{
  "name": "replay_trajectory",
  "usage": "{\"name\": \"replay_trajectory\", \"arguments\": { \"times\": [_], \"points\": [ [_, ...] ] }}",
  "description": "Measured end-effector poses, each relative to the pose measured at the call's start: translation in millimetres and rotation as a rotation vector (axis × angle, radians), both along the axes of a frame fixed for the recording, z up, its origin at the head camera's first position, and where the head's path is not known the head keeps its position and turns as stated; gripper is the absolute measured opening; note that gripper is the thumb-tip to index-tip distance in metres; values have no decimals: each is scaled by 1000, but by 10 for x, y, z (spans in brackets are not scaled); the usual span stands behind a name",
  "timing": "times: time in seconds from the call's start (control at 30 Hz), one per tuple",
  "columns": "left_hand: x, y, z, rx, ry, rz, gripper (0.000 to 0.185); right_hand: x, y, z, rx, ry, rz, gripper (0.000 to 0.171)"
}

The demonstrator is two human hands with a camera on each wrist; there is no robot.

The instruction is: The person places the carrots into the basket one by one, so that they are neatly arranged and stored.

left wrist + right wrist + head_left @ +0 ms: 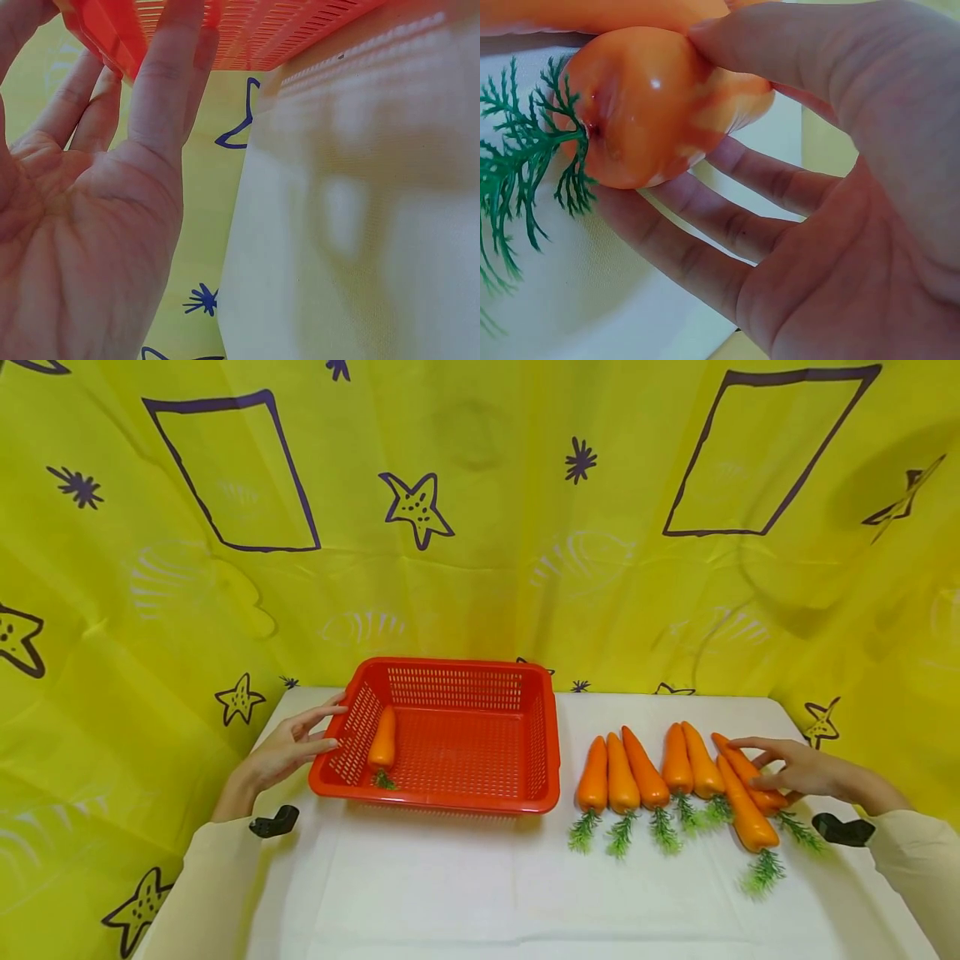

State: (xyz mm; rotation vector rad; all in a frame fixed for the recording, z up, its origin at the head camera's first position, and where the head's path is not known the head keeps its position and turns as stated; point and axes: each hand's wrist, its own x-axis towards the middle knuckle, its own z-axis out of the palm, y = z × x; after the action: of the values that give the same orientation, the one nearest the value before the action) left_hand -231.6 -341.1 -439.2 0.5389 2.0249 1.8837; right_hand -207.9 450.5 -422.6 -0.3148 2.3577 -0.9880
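Note:
My right hand [806, 768] is at the rightmost orange carrot [741, 765]. In the right wrist view its thumb lies on top of this carrot [637, 97] and the fingers curl round the underside, near the green leafy end. Another carrot [746, 814] lies right against it on the left. My left hand [288, 747] touches the left side of a red plastic basket [435, 803] with fairly straight fingers; the left wrist view shows them against the slotted basket wall [262, 34]. One carrot [384, 739] lies inside the basket, along its left wall.
Several more carrots [622, 772] lie in a row on the white table [450, 885] between the basket and my right hand, leaves toward me. A yellow curtain [480, 593] with drawn stars hangs behind the table and at both sides.

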Motion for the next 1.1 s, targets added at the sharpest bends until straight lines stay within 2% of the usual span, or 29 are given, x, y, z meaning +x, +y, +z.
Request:
{"name": "replay_trajectory", "arguments": {
  "times": [0.23, 0.4, 0.53, 0.93, 1.1],
  "points": [
    [8, 20, 20, -11, 32, -13, 54, 0, 12, 69, 41, 12, -22, 67],
    [9, 17, 15, -6, 47, -23, 54, 2, 42, 192, 43, 71, 44, 70],
    [15, 10, 11, 4, 33, -19, 54, -2, 40, 324, 33, 106, 80, 72],
    [25, 9, 13, -4, 19, -10, 55, -69, -90, 589, 35, 156, 86, 71],
    [34, 14, 23, 1, 5, -6, 56, -89, -193, 693, 19, 137, 80, 72]
  ]
}}
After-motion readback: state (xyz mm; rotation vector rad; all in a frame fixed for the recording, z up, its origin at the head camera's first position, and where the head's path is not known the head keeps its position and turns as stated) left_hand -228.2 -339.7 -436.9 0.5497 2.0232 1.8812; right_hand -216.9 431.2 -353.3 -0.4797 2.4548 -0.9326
